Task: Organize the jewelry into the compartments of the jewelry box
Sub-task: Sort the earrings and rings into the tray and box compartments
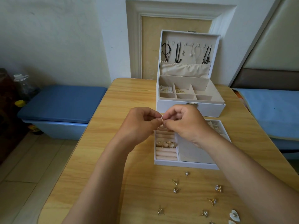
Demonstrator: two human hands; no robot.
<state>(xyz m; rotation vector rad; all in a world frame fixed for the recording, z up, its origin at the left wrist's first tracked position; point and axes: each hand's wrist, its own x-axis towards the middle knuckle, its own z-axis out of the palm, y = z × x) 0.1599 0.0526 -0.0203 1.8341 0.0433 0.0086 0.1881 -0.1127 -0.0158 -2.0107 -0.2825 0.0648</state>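
Wooden desk (129, 97), light grain, cracked line near the far edge, carrying all jewelry listed below.

Blue-lidded storage bin (61, 101), on the floor just left of the desk.

Jewelry box (191, 109), white, at the far side of the desk, lid raised upright. Dark cords and pale necklaces (178, 52) hung inside the lid above a cloth pocket. Base split into compartments: clear and white pieces in the back-left one, gold pieces (179, 91) in the one beside it.

Removable tray (186, 164), white, on the desk just in front of the box. Padded ring rolls at its left, a dotted flat panel in the middle, small compartments at the far right partly hidden by the right arm.

Left grip (139, 125), held above the tray's far end, fingertips clamped on a small gold piece.

Right grip (186, 123), touching the left at the fingertips, pinching the same piece.

Gold chain (166, 144), laid across the ring rolls.

Loose earrings (175, 189), scattered on the desk nearer than the tray, several with pearls; white heart-shaped piece (233, 215) at the near right.

Small gold piece (162, 119), between both grips, over the tray; kind too small to tell.
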